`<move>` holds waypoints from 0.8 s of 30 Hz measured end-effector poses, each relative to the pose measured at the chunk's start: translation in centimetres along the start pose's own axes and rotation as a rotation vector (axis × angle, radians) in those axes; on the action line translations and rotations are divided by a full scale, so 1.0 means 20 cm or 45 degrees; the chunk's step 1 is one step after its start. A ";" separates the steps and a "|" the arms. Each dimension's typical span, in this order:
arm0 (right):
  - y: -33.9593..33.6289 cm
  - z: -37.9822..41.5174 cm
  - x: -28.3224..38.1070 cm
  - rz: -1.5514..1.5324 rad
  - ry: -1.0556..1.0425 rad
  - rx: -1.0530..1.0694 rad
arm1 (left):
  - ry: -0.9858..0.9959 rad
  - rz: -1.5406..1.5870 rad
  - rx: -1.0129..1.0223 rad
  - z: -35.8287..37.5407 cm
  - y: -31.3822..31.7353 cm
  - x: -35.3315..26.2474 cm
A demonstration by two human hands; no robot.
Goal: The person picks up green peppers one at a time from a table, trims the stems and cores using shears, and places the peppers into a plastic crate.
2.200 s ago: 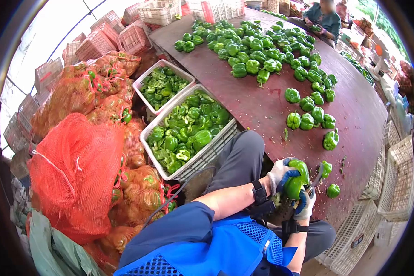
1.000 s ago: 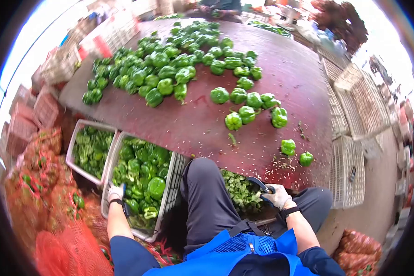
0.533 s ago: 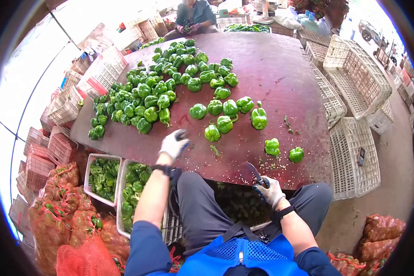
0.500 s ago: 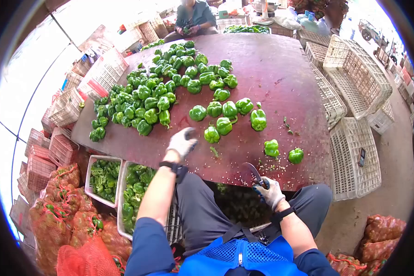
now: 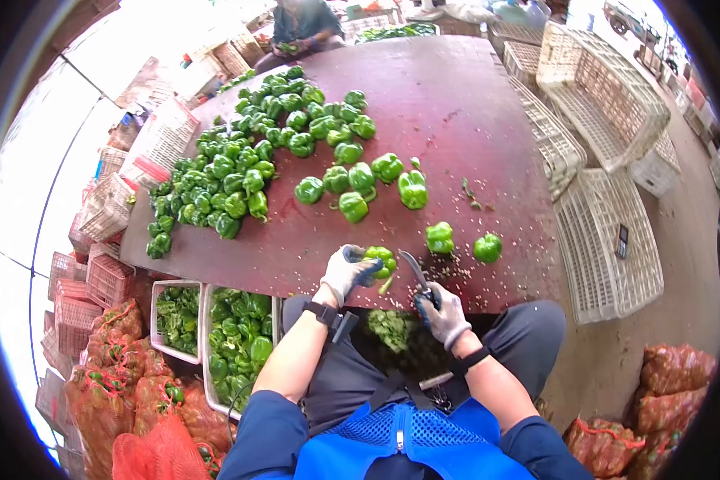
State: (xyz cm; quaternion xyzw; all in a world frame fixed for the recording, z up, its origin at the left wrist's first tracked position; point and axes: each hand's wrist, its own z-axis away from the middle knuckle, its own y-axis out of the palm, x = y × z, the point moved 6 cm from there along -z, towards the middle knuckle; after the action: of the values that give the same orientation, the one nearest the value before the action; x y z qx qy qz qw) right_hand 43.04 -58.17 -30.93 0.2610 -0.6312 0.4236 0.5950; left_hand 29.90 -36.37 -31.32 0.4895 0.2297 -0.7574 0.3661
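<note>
My left hand (image 5: 349, 272), in a white glove with dark grey fingertips, is closed around a green bell pepper (image 5: 382, 260) above the table's near edge. In my right hand (image 5: 446, 314), also gloved, is a small curved knife (image 5: 414, 270). Its blade points up, just right of the held pepper. Two single peppers, one blocky pepper (image 5: 439, 238) and one rounder pepper (image 5: 488, 248), lie beyond the knife. A loose group of peppers (image 5: 354, 206) rests farther out. Behind it on the left spreads a large pile of peppers (image 5: 224, 172).
Pale seeds dot the dark red table (image 5: 472, 104). Below its left edge stand a crate of cut peppers (image 5: 244, 308) and red mesh sacks (image 5: 108, 384). Plastic crates (image 5: 608, 248) line the right side, one with a phone (image 5: 622, 240) on it. Another person (image 5: 304, 32) sits across the table.
My left hand has taken a pepper from the near group and brought it toward me, beside the knife. My right hand has moved slightly up and left. The view has shifted.
</note>
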 end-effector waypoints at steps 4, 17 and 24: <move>0.00 0.01 -0.02 0.129 -0.093 0.011 | -0.021 0.109 0.069 0.17 0.19 0.06; 0.04 0.00 -0.14 0.479 0.205 0.263 | 0.101 0.025 -0.176 0.27 0.32 0.31; 0.04 0.02 -0.14 0.603 0.141 0.287 | 0.562 -0.333 -0.245 0.29 0.30 0.28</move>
State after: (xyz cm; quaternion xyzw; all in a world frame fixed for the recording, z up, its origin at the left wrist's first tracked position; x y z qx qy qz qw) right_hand 42.56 -58.51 -33.86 0.1470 -0.5900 0.6322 0.4802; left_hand 29.83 -46.06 -33.98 0.5718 0.4363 -0.6479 0.2510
